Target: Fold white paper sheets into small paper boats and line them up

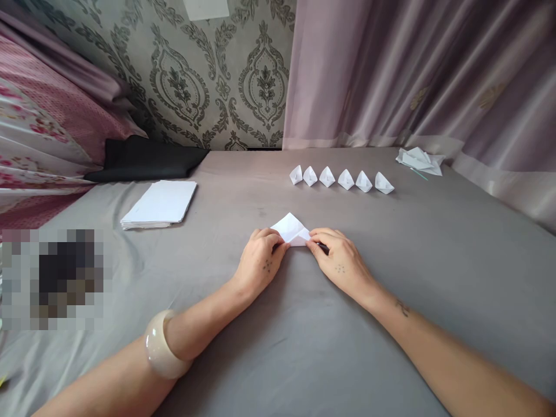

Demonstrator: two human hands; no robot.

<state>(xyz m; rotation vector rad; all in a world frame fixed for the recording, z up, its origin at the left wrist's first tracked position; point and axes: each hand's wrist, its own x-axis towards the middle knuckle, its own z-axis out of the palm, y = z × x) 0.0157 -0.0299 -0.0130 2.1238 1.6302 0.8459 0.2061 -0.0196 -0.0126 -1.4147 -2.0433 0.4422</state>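
Note:
A partly folded sheet of white paper (290, 227) lies on the grey cloth in front of me, its pointed corner facing away. My left hand (262, 253) pinches the near left edge between thumb and fingers. On the opposite side, my right hand (334, 250) grips the right corner in the same way. A small dark object (323, 248) shows under the right palm, too covered to name. Beyond the paper stands a row of several small folded paper boats (346, 179).
A stack of white paper (160, 202) sits to the left, with a black cloth (147, 157) behind it. Loose paper pieces (420, 160) and a thin green stick (419, 174) lie at the back right. Curtains (369, 75) hang along the far right side.

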